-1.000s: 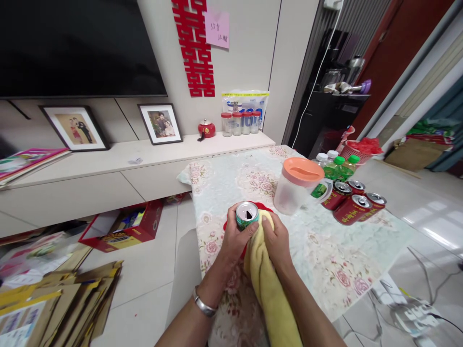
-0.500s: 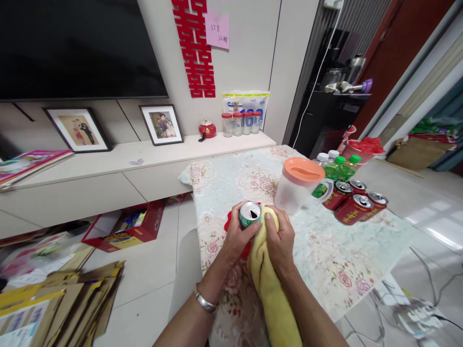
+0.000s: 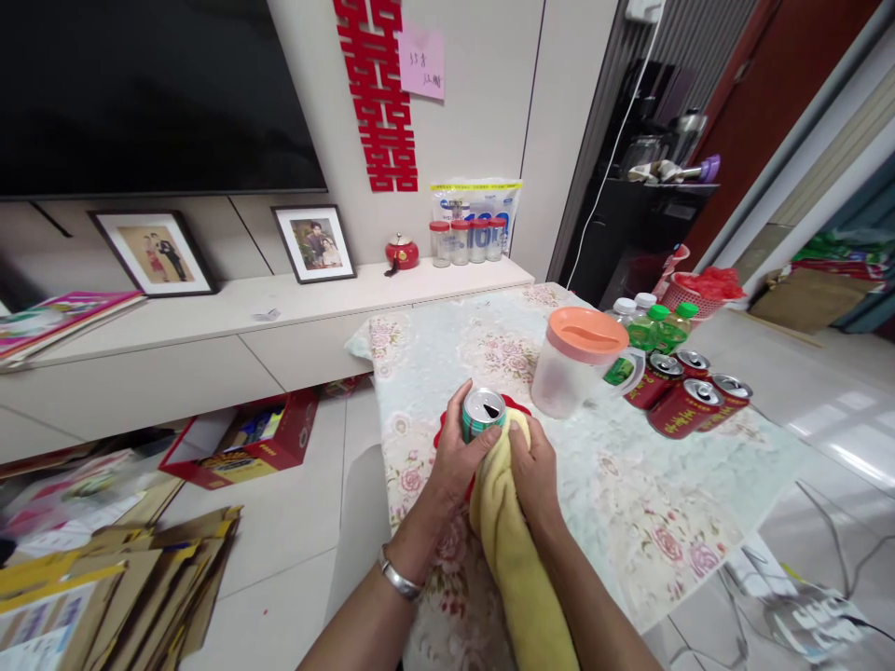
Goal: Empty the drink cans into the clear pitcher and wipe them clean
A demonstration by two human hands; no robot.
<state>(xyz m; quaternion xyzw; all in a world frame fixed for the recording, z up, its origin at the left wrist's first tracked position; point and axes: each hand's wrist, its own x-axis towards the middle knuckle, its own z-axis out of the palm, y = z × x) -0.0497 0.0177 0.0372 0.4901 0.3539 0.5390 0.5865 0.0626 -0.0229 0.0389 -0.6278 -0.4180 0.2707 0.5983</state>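
My left hand (image 3: 458,452) is wrapped round a green drink can (image 3: 482,411), upright, with its silver top showing an opened mouth. A yellow towel (image 3: 514,550) is bunched in my right hand (image 3: 535,466), close against the can's right side. The towel hangs down between my forearms toward the bottom edge of the view. Beneath the can, a red mat (image 3: 517,403) with a scalloped edge shows in part on the floral tablecloth (image 3: 629,503). The lower part of the can is hidden by my left hand and the towel.
A clear pitcher (image 3: 559,373) with an orange lid stands just beyond my right hand. Several red cans (image 3: 681,407) and green-capped bottles (image 3: 650,324) are grouped to its right. Along the wall runs a white cabinet (image 3: 314,303); folded cardboard (image 3: 160,578) lies on the floor at left.
My right hand and the towel have shifted slightly down and left along the can's side. The towel's folds have changed shape. My left hand keeps its hold on the can.
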